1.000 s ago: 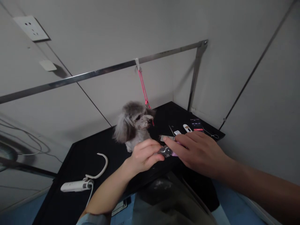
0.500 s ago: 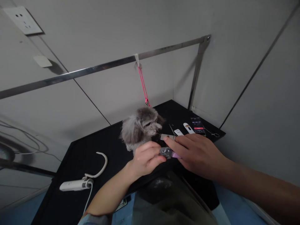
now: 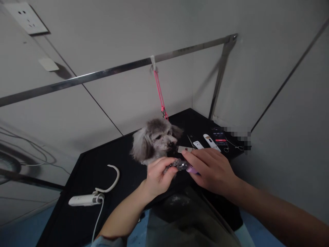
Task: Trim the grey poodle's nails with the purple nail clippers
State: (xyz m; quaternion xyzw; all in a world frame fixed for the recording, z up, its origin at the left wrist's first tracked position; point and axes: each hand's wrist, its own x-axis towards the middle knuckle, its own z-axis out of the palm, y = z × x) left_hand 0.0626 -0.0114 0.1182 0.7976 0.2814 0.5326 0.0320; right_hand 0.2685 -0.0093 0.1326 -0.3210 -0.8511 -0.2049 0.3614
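A grey curly-haired dog (image 3: 154,140) faces right on the black table, its head just beyond my hands. My left hand (image 3: 160,175) is closed around its front paw (image 3: 169,167), thumb and fingers pinching the dark fur. In my right hand (image 3: 213,169) are nail clippers (image 3: 183,165) with a shiny metal head and a purple handle; their head is right at the paw. My right fingers cover most of the handle. A flat grey piece (image 3: 183,149) shows at my right index fingertip; whether I hold it or it lies behind, I cannot tell.
A pink leash (image 3: 159,90) runs from the metal rail (image 3: 113,70) down to the dog. Right of it lie a phone (image 3: 219,136), white devices (image 3: 211,141) and scissors (image 3: 238,146). A white corded clipper (image 3: 84,200) and a curved white band (image 3: 115,178) lie on the left of the table (image 3: 95,161).
The dog's head has turned slightly more toward me. My left hand has shifted on the paw, with more dark fur showing between its fingers and the clippers. The whole view has moved slightly.
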